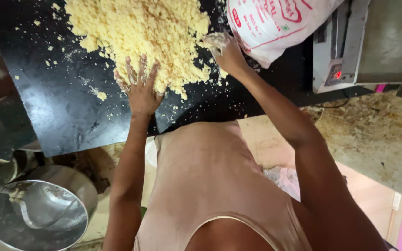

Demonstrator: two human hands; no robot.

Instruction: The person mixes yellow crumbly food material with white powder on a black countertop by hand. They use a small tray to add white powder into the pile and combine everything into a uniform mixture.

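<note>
Steel bowl (38, 216) low and well left of the left hand, round, shiny, w/ a curved metal scoop (33, 209) lying in it. Black worktop (70, 107) is smooth, glossy, dusted w/ pale flour streaks and stray crumbs.

Left hand (140, 88) flat, fingers spread wide, palm down, pressing the near edge of the crumbly dough heap (140, 32); holds nothing. Fingers are floury.

The heap is pale yellow, coarse, lumpy, loose-grained, irregular mound. It lies beyond the left hand and between both hands; long axis runs roughly from the near right edge away toward the far left, cut off at the top of view.

Right hand (226, 51) coated in flour, at the heap's right edge, fingers partly curled; whether it grips any crumbs can't tell. Just right of it and touching or nearly so: white plastic sack (275, 23) w/ red print, soft, bulging. Further right a grey metal machine (364, 46), boxy, w/ a small red light.
</note>
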